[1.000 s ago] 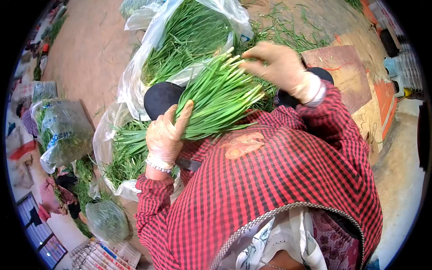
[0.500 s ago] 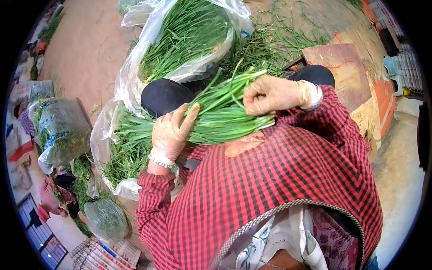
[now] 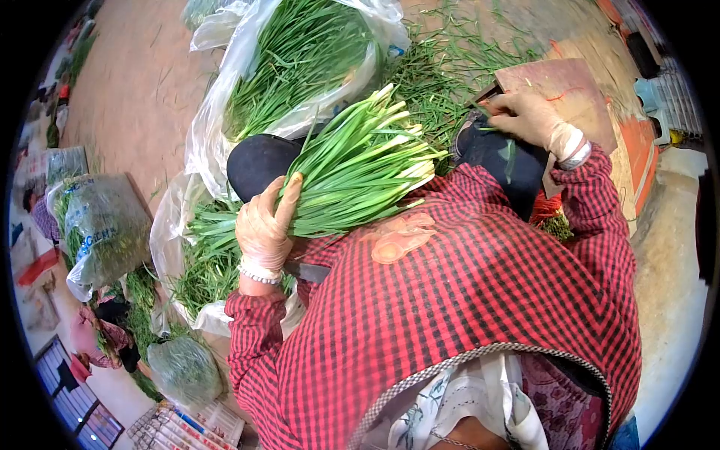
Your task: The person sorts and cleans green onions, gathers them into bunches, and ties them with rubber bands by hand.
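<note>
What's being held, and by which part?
The left hand grips the green bunch by its leafy part; whether the right hand holds anything is unclear.

Single camera, worn on your head, faced forward and steeply down. Your checked garment [image 3: 465,300] filled the near, lower part; your left hand [image 3: 264,225] and right hand [image 3: 531,121] fell mid-range, the floor [image 3: 135,112] farther off toward the top. Wide lens: black curved borders closed both sides.

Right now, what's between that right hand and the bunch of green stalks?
In the head view, part of a dark-trousered leg and some loose green leaves show between the right hand and the bunch of green stalks.
</note>
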A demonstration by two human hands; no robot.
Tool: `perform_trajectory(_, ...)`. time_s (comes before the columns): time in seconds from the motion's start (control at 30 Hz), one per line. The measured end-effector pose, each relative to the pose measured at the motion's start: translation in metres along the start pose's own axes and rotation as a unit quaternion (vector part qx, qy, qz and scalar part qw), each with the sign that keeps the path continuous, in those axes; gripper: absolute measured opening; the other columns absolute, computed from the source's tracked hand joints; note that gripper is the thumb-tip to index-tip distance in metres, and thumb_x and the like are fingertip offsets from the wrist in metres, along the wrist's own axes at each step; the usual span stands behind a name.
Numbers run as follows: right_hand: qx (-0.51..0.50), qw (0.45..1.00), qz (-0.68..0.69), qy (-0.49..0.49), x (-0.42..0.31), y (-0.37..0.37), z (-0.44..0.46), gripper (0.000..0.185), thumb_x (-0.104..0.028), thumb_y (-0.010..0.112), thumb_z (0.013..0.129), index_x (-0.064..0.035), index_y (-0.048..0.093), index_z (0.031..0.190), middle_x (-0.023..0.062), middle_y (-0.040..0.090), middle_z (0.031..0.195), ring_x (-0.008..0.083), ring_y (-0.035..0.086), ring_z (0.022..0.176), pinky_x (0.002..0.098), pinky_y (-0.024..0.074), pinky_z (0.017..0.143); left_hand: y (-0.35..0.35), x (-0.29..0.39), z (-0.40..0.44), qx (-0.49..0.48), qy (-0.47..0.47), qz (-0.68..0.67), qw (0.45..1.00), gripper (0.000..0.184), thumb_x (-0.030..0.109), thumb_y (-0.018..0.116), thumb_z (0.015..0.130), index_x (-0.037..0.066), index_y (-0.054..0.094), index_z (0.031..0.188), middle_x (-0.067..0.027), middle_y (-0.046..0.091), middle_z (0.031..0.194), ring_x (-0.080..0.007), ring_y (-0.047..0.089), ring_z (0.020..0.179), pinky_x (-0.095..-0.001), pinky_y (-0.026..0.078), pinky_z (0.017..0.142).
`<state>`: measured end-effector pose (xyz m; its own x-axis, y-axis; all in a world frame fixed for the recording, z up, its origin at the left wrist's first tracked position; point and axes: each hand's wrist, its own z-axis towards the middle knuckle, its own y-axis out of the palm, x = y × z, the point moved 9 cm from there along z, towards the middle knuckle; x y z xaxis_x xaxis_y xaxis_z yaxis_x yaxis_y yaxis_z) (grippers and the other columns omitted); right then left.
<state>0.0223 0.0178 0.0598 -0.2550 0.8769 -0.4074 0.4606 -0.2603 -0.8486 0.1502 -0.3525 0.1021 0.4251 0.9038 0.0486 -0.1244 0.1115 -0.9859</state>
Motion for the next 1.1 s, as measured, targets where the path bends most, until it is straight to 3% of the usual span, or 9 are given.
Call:
perform_trajectory(0.17, -0.045, 0.956, 0.278, -0.078, -0.107, 0.025, 0.032, 0.053, -0.054, 0.061, 0.086, -0.0027, 0.068, 0.095, 0.0169, 0.068, 0.091, 0.0303, 0.065, 0.084, 0.0383, 0.0494, 0.075, 0.0, 0.005, 0.004, -0.021, 0.005, 0.032, 0.999, 0.082, -0.003, 0.068, 0.057, 0.023, 0.053, 0.134, -0.0022, 0.062, 0.118, -0.0254, 0.062, 0.09, -0.0369, 0.05, 0.073)
perform_trajectory(0.23, 0.076, 0.992, 0.055, -0.086, -0.123, 0.026, 0.042, 0.028, -0.032, 0.065, 0.087, -0.0033, 0.064, 0.087, 0.0114, 0.066, 0.084, 0.026, 0.064, 0.078, 0.0344, 0.0485, 0.069, -0.004, 0.004, 0.002, -0.01, 0.002, 0.035, 0.999, 0.083, -0.003, 0.068, 0.057, 0.023, 0.053, 0.134, -0.0021, 0.062, 0.118, -0.0254, 0.062, 0.091, -0.0369, 0.05, 0.074)
perform_trajectory(0.43, 0.106, 0.989, 0.079, -0.065, -0.081, 0.035, 0.042, 0.025, -0.032, 0.062, 0.083, -0.0072, 0.061, 0.08, 0.0116, 0.065, 0.077, 0.0335, 0.063, 0.076, 0.0438, 0.0489, 0.069, -0.006, -0.01, -0.014, -0.012, -0.03, 0.064, 0.997, 0.081, 0.0, 0.067, 0.063, 0.026, 0.05, 0.137, -0.0039, 0.061, 0.119, -0.0247, 0.062, 0.088, -0.0371, 0.051, 0.073)
perform_trajectory(0.57, 0.094, 0.971, 0.219, 0.012, -0.036, 0.033, 0.052, 0.043, -0.042, 0.063, 0.087, -0.0044, 0.063, 0.108, 0.0149, 0.066, 0.099, 0.0256, 0.064, 0.088, 0.0381, 0.051, 0.072, -0.008, -0.013, -0.013, 0.02, -0.039, 0.055, 0.998, 0.08, -0.001, 0.069, 0.06, 0.022, 0.053, 0.135, -0.0013, 0.062, 0.118, -0.0242, 0.061, 0.089, -0.0363, 0.05, 0.074)
perform_trajectory(0.67, -0.096, 0.897, 0.431, -0.028, -0.113, 0.044, 0.03, 0.085, -0.045, 0.067, 0.086, -0.001, 0.026, 0.146, 0.017, 0.058, 0.127, 0.0195, 0.061, 0.102, 0.0323, 0.0519, 0.076, -0.007, -0.011, -0.009, 0.023, -0.029, 0.057, 0.998, 0.079, 0.0, 0.069, 0.06, 0.022, 0.053, 0.134, -0.0016, 0.062, 0.118, -0.0244, 0.062, 0.088, -0.0361, 0.05, 0.074)
perform_trajectory(0.73, -0.019, 0.927, 0.332, -0.176, -0.14, 0.055, 0.033, 0.084, -0.042, 0.07, 0.085, -0.0006, 0.028, 0.145, 0.0172, 0.059, 0.122, 0.018, 0.061, 0.097, 0.0288, 0.0516, 0.074, -0.008, -0.01, -0.007, 0.029, -0.03, 0.042, 0.998, 0.08, -0.002, 0.069, 0.059, 0.022, 0.053, 0.134, -0.0019, 0.063, 0.117, -0.0247, 0.062, 0.09, -0.0359, 0.05, 0.074)
perform_trajectory(0.8, -0.224, 0.873, 0.433, -0.015, -0.135, 0.079, 0.024, 0.075, -0.036, 0.068, 0.087, 0.0, 0.033, 0.142, 0.0118, 0.064, 0.102, 0.0148, 0.06, 0.084, 0.0275, 0.0497, 0.074, -0.005, -0.014, -0.01, 0.014, -0.031, 0.035, 0.999, 0.079, -0.002, 0.066, 0.062, 0.023, 0.052, 0.135, -0.0035, 0.062, 0.118, -0.0255, 0.062, 0.09, -0.0366, 0.05, 0.074)
perform_trajectory(1.03, 0.13, 0.919, 0.353, -0.121, -0.04, 0.015, 0.045, 0.031, -0.031, 0.062, 0.092, -0.0028, 0.067, 0.105, 0.0021, 0.066, 0.084, 0.0097, 0.059, 0.077, 0.025, 0.0487, 0.068, -0.004, -0.017, -0.017, 0.011, -0.039, 0.027, 0.999, 0.079, -0.002, 0.066, 0.064, 0.025, 0.051, 0.137, -0.0057, 0.062, 0.119, -0.0265, 0.062, 0.088, -0.0379, 0.05, 0.076)
perform_trajectory(1.1, 0.114, 0.974, 0.154, 0.125, 0.011, -0.007, 0.046, 0.042, -0.038, 0.064, 0.089, -0.0046, 0.065, 0.115, 0.0136, 0.066, 0.108, 0.0248, 0.063, 0.095, 0.0345, 0.0501, 0.083, -0.005, -0.017, -0.017, 0.025, -0.042, 0.018, 0.999, 0.079, -0.002, 0.066, 0.063, 0.026, 0.052, 0.136, -0.0054, 0.062, 0.119, -0.0265, 0.062, 0.088, -0.0379, 0.05, 0.075)
